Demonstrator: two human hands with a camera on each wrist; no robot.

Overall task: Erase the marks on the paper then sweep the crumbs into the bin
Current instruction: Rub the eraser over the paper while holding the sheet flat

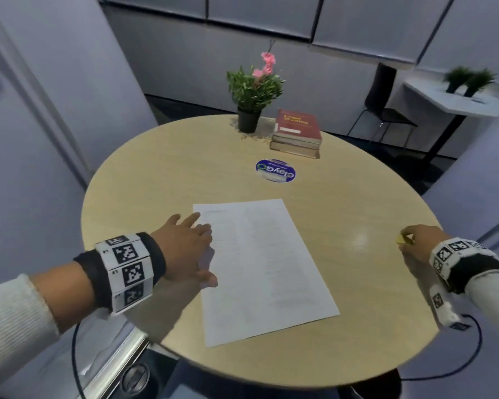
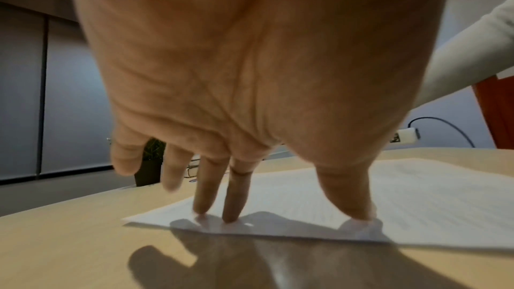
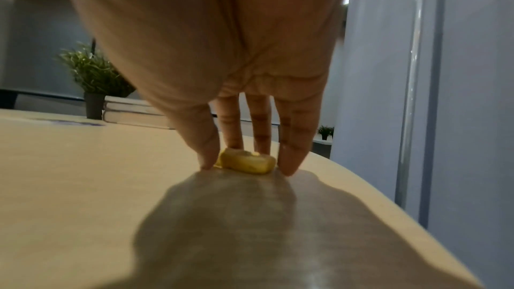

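Observation:
A white sheet of paper (image 1: 265,269) with faint lines lies on the round wooden table (image 1: 170,174), slightly turned. My left hand (image 1: 206,249) presses flat on the sheet's left edge. In the left wrist view, the left hand (image 2: 294,217) has straight fingertips (image 2: 230,217) and the thumb touching the paper (image 2: 417,201). A small yellow eraser (image 1: 401,239) sits near the table's right edge. My right hand (image 1: 408,243) closes on it from above. In the right wrist view, the thumb and fingers of the right hand (image 3: 247,168) flank the eraser (image 3: 244,162) on the tabletop. No bin is in view.
A potted plant with pink flowers (image 1: 252,87) and a stack of books (image 1: 297,131) stand at the table's far side, with a round blue sticker (image 1: 275,170) in front of them. A black chair (image 1: 383,110) and a white side table stand beyond. Cables hang from both wrists.

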